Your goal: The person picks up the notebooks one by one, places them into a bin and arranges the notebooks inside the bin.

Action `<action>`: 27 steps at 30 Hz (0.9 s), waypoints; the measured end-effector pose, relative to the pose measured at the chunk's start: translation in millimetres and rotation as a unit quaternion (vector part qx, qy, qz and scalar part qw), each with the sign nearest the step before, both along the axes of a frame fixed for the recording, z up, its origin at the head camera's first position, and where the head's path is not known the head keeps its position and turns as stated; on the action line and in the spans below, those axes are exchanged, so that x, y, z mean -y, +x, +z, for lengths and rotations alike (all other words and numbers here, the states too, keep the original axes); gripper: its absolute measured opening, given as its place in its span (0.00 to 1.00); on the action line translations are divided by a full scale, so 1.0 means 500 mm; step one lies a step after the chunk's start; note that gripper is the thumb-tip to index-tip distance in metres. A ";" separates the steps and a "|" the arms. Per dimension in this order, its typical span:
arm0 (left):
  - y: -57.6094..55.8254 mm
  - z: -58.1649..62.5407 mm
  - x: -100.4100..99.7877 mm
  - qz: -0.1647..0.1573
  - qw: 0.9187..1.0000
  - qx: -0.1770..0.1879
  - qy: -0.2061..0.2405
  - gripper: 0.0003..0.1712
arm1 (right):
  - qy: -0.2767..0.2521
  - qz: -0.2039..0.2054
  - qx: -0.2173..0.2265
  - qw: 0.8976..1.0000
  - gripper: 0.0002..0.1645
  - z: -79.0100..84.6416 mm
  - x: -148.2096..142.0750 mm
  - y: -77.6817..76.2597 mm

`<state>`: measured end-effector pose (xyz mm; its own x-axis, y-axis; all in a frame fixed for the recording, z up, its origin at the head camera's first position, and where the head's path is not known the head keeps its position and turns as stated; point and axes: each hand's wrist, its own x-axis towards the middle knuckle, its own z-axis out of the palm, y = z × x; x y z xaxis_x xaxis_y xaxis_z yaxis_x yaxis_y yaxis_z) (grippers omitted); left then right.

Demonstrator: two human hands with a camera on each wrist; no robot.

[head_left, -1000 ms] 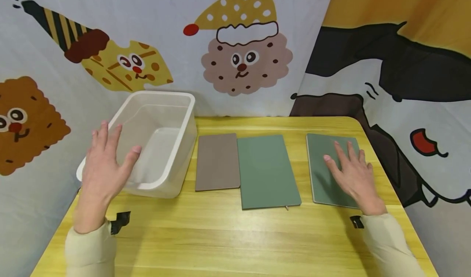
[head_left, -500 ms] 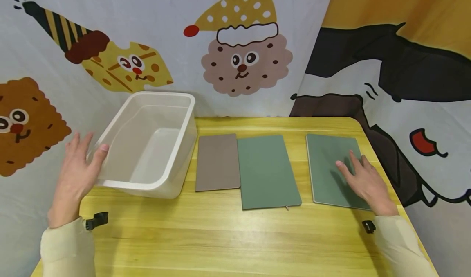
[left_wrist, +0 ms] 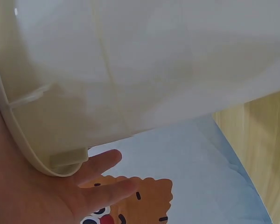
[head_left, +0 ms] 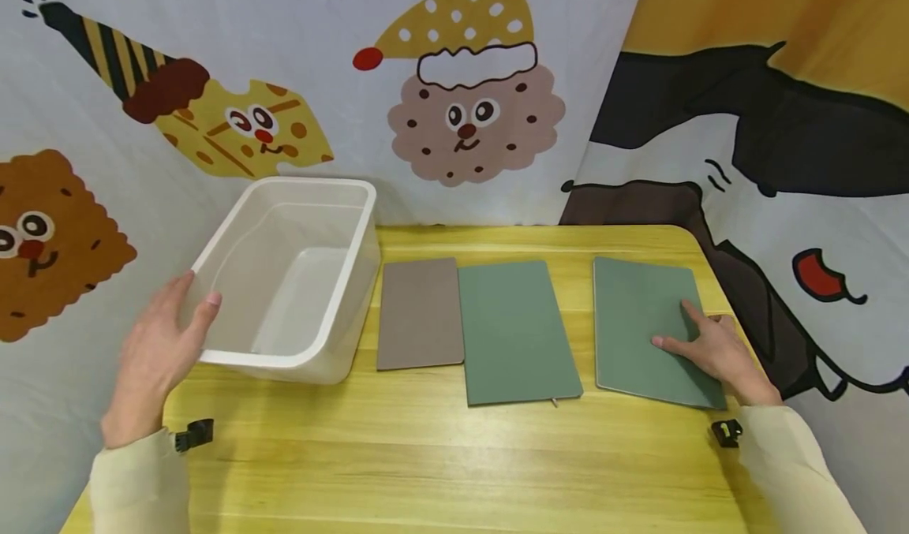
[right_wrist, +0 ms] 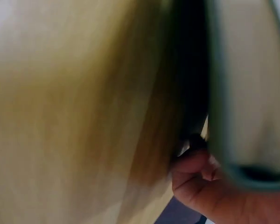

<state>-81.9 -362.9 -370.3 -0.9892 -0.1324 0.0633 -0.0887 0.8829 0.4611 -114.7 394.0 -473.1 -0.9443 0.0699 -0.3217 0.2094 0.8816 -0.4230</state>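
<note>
My left hand (head_left: 159,349) is at the near-left corner of a white plastic bin (head_left: 339,313), thumb over the rim and fingers along the outside. In the left wrist view the rim lies against my palm, and two fingers (left_wrist: 107,189) stretch out below the bin's wall. On the right, my right hand (head_left: 720,352) grips the right edge of a green notebook (head_left: 639,321), thumb and index on the cover. The right wrist view shows its page block (right_wrist: 252,84) raised above the table, with curled fingers (right_wrist: 191,175) at its lower edge.
A brown notebook (head_left: 420,313) and a larger green notebook (head_left: 518,333) lie side by side on the wooden table (head_left: 454,463), between bin and right hand. A printed cartoon cloth (head_left: 483,203) hangs behind the table and to both sides.
My left hand has moved from above the bin out to its left rim. The right hand slid to the notebook's right edge and took hold; that edge has shifted and risen.
</note>
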 end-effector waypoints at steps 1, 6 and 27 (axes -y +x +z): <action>0.001 -0.001 -0.001 0.003 1.000 0.001 0.000 0.44 | -0.017 0.001 0.006 1.000 0.72 0.000 -0.004 -0.004; 0.001 -0.005 -0.003 0.006 1.000 0.005 -0.002 0.44 | -0.057 0.015 0.007 0.998 0.70 0.000 -0.015 -0.009; 0.014 -0.004 -0.007 -0.005 1.000 0.011 -0.014 0.47 | -0.167 -0.065 -0.116 0.977 0.42 0.046 -0.005 0.032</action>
<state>-75.1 -359.3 -372.1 -0.9916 -0.1209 0.0453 -0.0895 0.8967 0.4335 -98.8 396.7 -450.3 -0.9845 0.1223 -0.1254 0.1750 0.6587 -0.7318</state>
